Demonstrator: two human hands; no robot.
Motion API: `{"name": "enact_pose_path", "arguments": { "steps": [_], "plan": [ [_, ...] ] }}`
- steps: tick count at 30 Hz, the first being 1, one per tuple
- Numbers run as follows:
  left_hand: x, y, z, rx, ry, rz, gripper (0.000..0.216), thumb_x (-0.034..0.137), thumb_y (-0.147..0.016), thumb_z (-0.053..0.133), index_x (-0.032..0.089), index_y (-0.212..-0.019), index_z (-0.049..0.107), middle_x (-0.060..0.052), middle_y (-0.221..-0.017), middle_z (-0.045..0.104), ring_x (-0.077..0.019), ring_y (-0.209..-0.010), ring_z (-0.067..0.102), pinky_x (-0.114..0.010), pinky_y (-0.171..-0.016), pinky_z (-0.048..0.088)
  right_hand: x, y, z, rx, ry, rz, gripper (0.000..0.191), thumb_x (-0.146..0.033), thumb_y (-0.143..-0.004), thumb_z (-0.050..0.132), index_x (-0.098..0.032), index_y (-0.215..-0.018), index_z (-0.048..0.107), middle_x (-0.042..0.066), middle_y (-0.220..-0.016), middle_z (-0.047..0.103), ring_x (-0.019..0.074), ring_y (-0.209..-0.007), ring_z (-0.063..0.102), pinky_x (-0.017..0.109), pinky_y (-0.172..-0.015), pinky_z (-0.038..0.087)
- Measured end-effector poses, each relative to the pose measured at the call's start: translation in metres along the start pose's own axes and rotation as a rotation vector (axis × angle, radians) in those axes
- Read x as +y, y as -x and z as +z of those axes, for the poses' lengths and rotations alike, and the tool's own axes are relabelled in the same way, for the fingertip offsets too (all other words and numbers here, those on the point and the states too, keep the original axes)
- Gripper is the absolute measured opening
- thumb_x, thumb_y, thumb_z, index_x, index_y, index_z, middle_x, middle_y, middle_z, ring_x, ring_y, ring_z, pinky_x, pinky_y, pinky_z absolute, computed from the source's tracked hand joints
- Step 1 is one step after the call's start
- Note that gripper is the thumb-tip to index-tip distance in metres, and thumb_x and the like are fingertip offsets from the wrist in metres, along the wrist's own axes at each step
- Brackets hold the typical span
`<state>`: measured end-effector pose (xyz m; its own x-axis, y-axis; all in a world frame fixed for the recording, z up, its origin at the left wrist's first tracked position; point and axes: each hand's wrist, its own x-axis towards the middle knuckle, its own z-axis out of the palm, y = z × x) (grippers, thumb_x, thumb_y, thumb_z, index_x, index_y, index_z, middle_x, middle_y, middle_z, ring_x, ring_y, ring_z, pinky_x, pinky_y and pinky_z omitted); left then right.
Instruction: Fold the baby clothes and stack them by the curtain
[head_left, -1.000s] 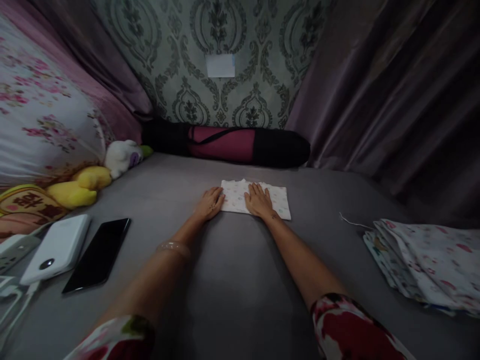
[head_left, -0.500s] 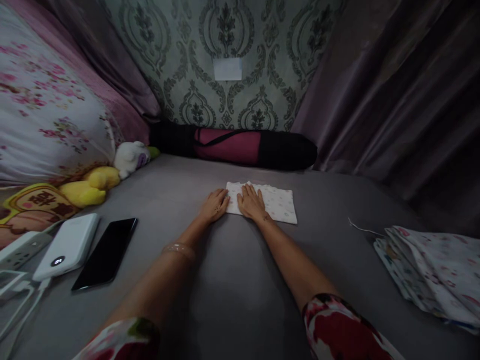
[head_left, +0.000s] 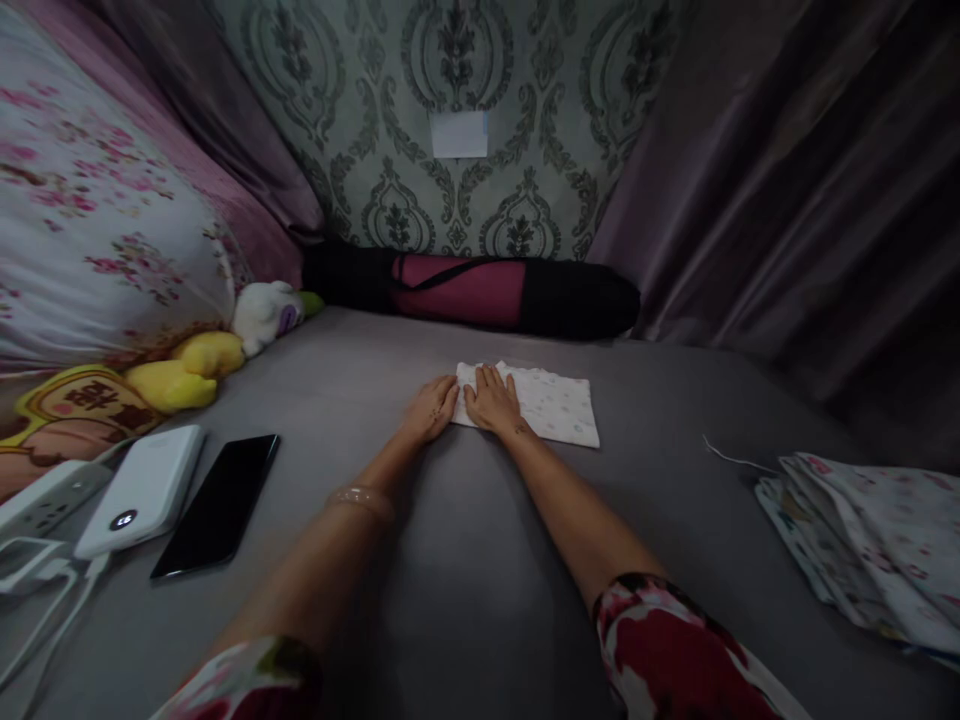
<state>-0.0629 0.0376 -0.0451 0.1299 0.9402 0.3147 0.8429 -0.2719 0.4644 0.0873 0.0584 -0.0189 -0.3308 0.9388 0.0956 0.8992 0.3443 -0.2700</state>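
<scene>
A folded white cloth (head_left: 559, 406) with a small pale print lies flat on the grey sheet (head_left: 465, 560). My right hand (head_left: 493, 399) rests palm down on its left part, fingers stretched out. At the cloth's left edge is my left hand (head_left: 433, 407), palm down, its fingertips touching that edge. Both hands are open and grip nothing. The cloth under my right palm is hidden.
To the right lies a stack of folded printed cloths (head_left: 877, 540) with a loose string (head_left: 739, 460). On the left are a phone (head_left: 217, 505), a white power bank (head_left: 142, 490), a power strip (head_left: 52, 500) and plush toys (head_left: 176, 385). A long black-and-pink bag (head_left: 457, 290) lies along the wall.
My right hand has slid a little left over the cloth, closer to my left hand. The whole view has shifted slightly; the cloth lies as before.
</scene>
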Motion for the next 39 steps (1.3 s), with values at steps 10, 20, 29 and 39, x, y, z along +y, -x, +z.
{"name": "enact_pose_path", "arguments": {
  "steps": [10,20,29,39],
  "plan": [
    [0.000,-0.002,-0.003,0.066,0.165,-0.146,0.055,0.042,-0.099,0.018,0.014,-0.131,0.054,-0.011,-0.134,0.059,-0.0202,-0.127,0.052,-0.035,-0.110,0.039,-0.022,-0.009,-0.007,-0.028,0.015,-0.003,0.057,-0.035,-0.099,0.025,-0.006,-0.147,0.035,0.015,-0.157,0.028,0.0264,-0.146,0.019,0.049,-0.117,0.009],
    [0.002,0.002,-0.006,0.062,0.233,-0.090,0.060,0.045,-0.100,0.015,0.013,-0.131,0.053,-0.011,-0.132,0.061,-0.0190,-0.125,0.054,-0.034,-0.109,0.040,-0.033,-0.009,0.016,-0.028,0.006,-0.117,0.058,-0.031,-0.097,0.029,-0.007,-0.150,0.031,0.014,-0.158,0.026,0.0255,-0.146,0.019,0.049,-0.118,0.008],
    [0.003,0.004,-0.002,-0.039,0.049,0.029,0.061,0.045,-0.098,0.018,0.013,-0.140,0.048,-0.009,-0.148,0.047,-0.0219,-0.141,0.035,-0.039,-0.119,0.024,0.022,0.010,-0.012,0.065,0.011,0.065,0.060,-0.039,-0.101,0.023,-0.005,-0.150,0.030,0.015,-0.159,0.024,0.0259,-0.147,0.015,0.048,-0.119,0.005],
    [0.010,0.008,-0.005,-0.217,-0.143,0.088,0.061,0.049,-0.097,0.021,0.019,-0.145,0.044,-0.006,-0.152,0.042,-0.0277,-0.144,0.027,-0.047,-0.118,0.023,0.043,0.010,-0.012,-0.052,-0.016,0.080,0.063,-0.045,-0.101,0.019,-0.009,-0.152,0.028,0.012,-0.160,0.022,0.0243,-0.148,0.015,0.047,-0.118,0.008]
  ]
}}
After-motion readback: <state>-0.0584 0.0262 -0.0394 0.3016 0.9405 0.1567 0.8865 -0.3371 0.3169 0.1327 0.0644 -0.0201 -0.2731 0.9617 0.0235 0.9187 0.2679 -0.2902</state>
